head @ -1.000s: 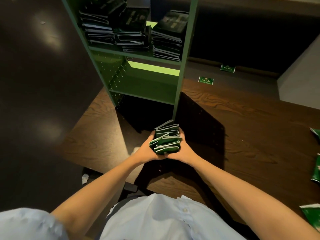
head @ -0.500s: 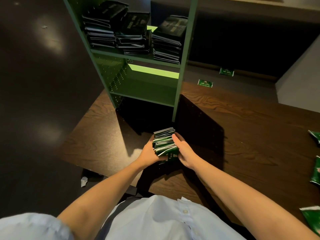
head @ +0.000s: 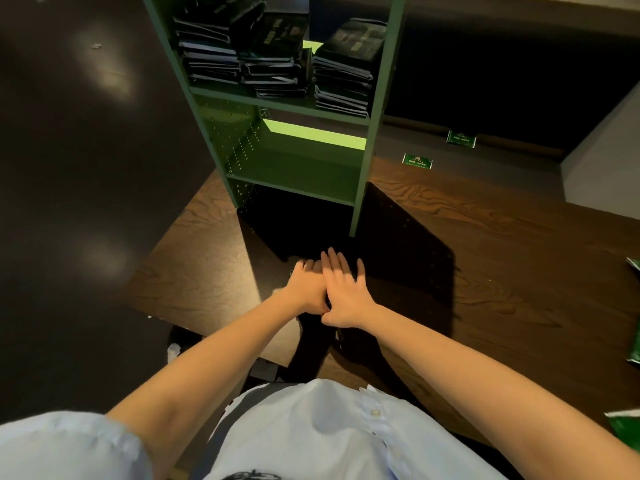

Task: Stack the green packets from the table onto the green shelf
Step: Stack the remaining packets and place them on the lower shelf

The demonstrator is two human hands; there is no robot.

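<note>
right hand (head: 343, 289) lies flat, fingers spread, over the left hand (head: 304, 285), whose grip i cannot tell, on the table (head: 519, 271) before the green shelf (head: 294, 168); stacked packets (head: 343, 64) fill its upper level.

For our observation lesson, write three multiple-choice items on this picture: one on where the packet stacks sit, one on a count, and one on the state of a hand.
1. Which level of the green shelf holds the packet stacks?
A upper
B lower
C both

2. How many stacks stand along its front?
A one
B three
C six

3. The right hand is:
A spread flat over the left hand
B clenched alone
C gripping the shelf post

Answers:
1 A, the lower board shows no packets.
2 B, three piles stand side by side.
3 A, its straight fingers overlie the left hand.
</note>
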